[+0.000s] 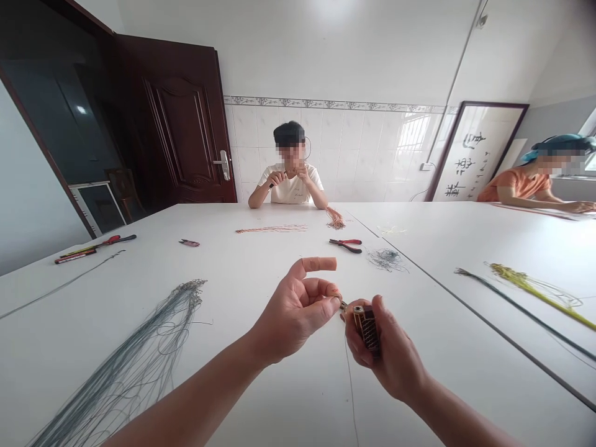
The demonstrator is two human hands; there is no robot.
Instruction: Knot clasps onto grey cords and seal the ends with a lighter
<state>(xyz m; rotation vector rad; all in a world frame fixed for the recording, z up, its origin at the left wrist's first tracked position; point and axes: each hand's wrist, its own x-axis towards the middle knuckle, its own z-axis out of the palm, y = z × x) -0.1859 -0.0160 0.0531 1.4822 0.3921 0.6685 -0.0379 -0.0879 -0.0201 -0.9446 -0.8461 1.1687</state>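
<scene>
My left hand [305,304] is closed in a pinch, thumb against a fingertip, with another finger stretched out above in a tan finger cover. At its fingertips is a small metallic piece [343,306], too small to make out fully. A thin grey cord [351,385] hangs just below it and runs down over the table. Close beside, my right hand [388,347] is wrapped round a dark patterned lighter [367,329], thumb raised at its side. No flame shows. The right fingers near the small piece are partly hidden.
A bundle of grey-green cords [139,341] lies left on the white table [261,403]. Ahead are red-handled pliers [347,243], tangled cord scraps [386,258], small snips [189,243] and orange cords [335,217]. Yellow cords [535,285] lie right. Two people sit at the table.
</scene>
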